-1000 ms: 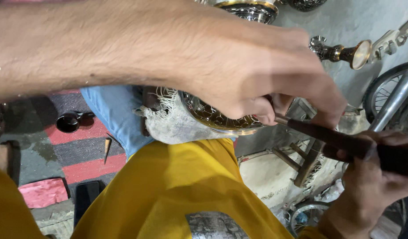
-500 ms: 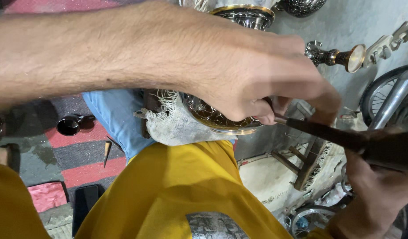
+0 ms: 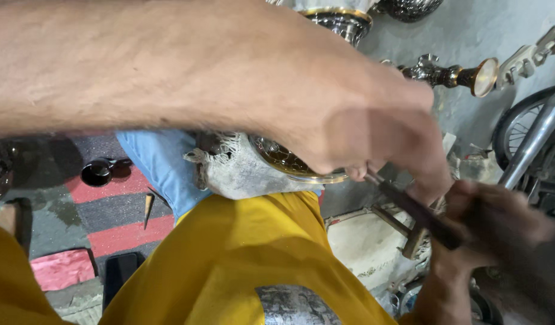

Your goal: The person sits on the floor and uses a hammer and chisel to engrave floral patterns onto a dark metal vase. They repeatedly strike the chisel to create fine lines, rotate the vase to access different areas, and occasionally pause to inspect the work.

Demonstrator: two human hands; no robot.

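Note:
My left hand [image 3: 362, 132] reaches across from the left, its fingertips pinching the upper end of a dark rod-like tool [image 3: 419, 210] against a round metal piece with a brass rim [image 3: 289, 165]. That piece rests on a frayed grey cloth [image 3: 238, 174] over my blue-trousered knee [image 3: 160, 162]. My right hand [image 3: 500, 235], blurred at lower right, is closed around the tool's lower end. My hand hides most of the metal piece. My yellow shirt [image 3: 241, 259] fills the bottom of the view.
A wooden-handled hammer [image 3: 410, 236] lies on the pale floor below the tool. On the red and grey mat sit a small dark bowl [image 3: 97, 173] and a pointed punch [image 3: 147, 207]. Ornate metal vessels [image 3: 334, 15] and a bicycle wheel [image 3: 527, 135] stand behind.
My right hand and the dark tool have shifted slightly and are motion-blurred. My left hand stays pinched at the brass rim.

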